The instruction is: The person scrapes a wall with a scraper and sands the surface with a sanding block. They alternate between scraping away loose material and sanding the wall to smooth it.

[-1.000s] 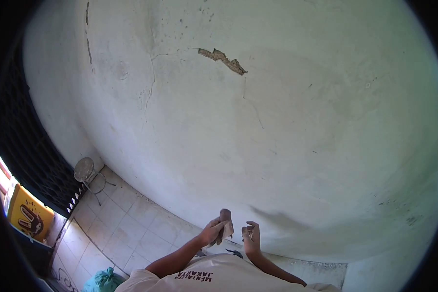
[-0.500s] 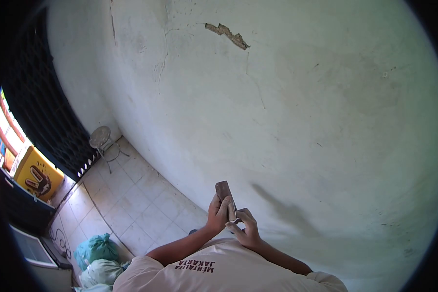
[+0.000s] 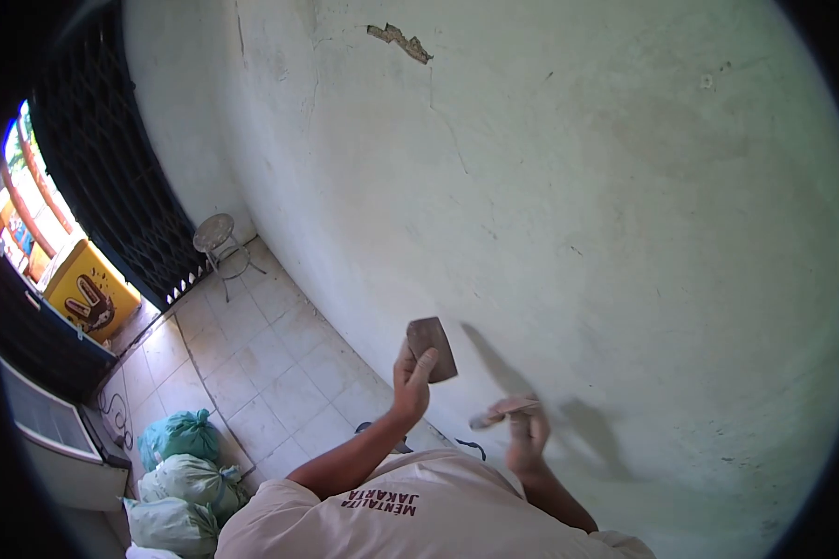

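My left hand (image 3: 413, 380) is closed round a flat, brown, rectangular piece (image 3: 434, 348) that looks like a sanding block or folded sandpaper. Its broad face is turned up and the thumb lies over it. To the right, my right hand (image 3: 528, 430) is raised in front of the pale wall (image 3: 643, 279), apart from the piece. Its fingers point left and end in a greyish, smeared tip. Motion blur hides whether anything is in them.
A broken plaster patch (image 3: 401, 43) marks the wall high up. On the tiled floor (image 3: 252, 373) stand a round stool (image 3: 216, 233) and several tied bags (image 3: 179, 438). A dark folding gate (image 3: 112, 140) and a yellow box (image 3: 89, 289) are at left.
My hands have come apart. The left has lifted slightly with the brown piece, turning its broad face into view; the right has moved right, towards the wall. The view has shifted a little.
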`<action>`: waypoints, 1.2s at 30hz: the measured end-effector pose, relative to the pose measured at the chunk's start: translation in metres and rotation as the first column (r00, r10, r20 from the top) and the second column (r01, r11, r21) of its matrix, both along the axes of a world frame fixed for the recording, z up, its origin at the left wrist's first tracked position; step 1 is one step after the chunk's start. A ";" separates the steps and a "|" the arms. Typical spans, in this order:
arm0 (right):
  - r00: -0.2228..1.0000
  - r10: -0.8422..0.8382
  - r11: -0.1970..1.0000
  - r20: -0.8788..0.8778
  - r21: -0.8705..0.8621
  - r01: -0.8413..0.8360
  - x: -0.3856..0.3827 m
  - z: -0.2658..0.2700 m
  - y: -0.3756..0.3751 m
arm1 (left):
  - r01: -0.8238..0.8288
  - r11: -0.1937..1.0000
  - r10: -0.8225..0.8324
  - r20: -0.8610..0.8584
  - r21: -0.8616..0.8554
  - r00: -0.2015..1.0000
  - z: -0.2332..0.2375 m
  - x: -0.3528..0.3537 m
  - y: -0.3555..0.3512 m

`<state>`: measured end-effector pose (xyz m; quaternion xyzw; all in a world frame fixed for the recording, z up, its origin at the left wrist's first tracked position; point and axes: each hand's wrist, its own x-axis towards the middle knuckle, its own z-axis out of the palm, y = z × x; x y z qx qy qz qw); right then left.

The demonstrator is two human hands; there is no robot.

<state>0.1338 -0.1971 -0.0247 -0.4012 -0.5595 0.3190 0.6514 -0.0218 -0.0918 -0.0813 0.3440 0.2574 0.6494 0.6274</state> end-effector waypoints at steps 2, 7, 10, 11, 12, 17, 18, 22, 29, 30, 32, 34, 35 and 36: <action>0.989 0.114 0.993 0.094 -0.038 -0.111 0.038 0.020 -0.017 | -0.054 0.997 0.054 -0.003 -0.054 0.999 -0.010 -0.008 0.014; 0.956 0.288 0.908 -0.049 -0.302 -0.289 0.102 0.081 -0.053 | -0.219 0.976 0.219 -0.008 0.013 0.976 0.007 -0.023 0.044; 0.935 0.354 0.891 0.021 -0.313 -0.330 0.140 0.102 -0.064 | -0.358 0.924 0.366 -0.043 0.135 0.930 0.016 -0.022 0.066; 0.932 0.361 0.907 0.022 -0.241 -0.345 0.148 0.103 -0.066 | -0.440 0.877 0.464 -0.106 0.192 0.880 0.024 -0.019 0.073; 0.929 0.368 0.918 0.022 -0.167 -0.360 0.153 0.101 -0.069 | -0.511 0.821 0.557 -0.162 0.254 0.814 0.035 -0.012 0.080; 0.888 0.438 0.884 -0.140 -0.111 -0.454 0.167 0.093 -0.075 | -0.438 0.768 0.607 -0.310 0.468 0.732 0.052 0.040 0.079; 0.884 0.462 0.875 -0.074 -0.123 -0.468 0.170 0.093 -0.072 | -0.402 0.762 0.606 -0.341 0.507 0.719 0.050 0.055 0.072; 0.851 0.520 0.849 0.076 -0.157 -0.505 0.180 0.091 -0.068 | -0.308 0.694 0.687 -0.472 0.650 0.552 0.012 0.096 0.045; 0.821 0.534 0.845 0.204 -0.110 -0.523 0.179 0.096 -0.061 | -0.473 0.696 0.697 -0.348 0.540 0.627 0.043 0.049 0.112; 0.812 0.537 0.843 0.229 -0.108 -0.527 0.180 0.097 -0.060 | -0.501 0.693 0.697 -0.306 0.517 0.649 0.045 0.045 0.119; 0.790 0.549 0.834 0.273 -0.125 -0.537 0.181 0.102 -0.059 | -0.519 0.724 0.681 -0.352 0.453 0.642 0.056 0.043 0.110; 0.762 0.566 0.822 0.315 -0.147 -0.550 0.180 0.109 -0.056 | -0.540 0.746 0.665 -0.398 0.390 0.632 0.067 0.041 0.097; 0.745 0.577 0.814 0.334 -0.163 -0.557 0.180 0.112 -0.055 | -0.550 0.716 0.695 -0.356 0.430 0.625 0.059 0.051 0.091; 0.733 0.584 0.809 0.349 -0.177 -0.561 0.179 0.115 -0.051 | -0.532 0.690 0.721 -0.404 0.490 0.563 0.051 0.059 0.079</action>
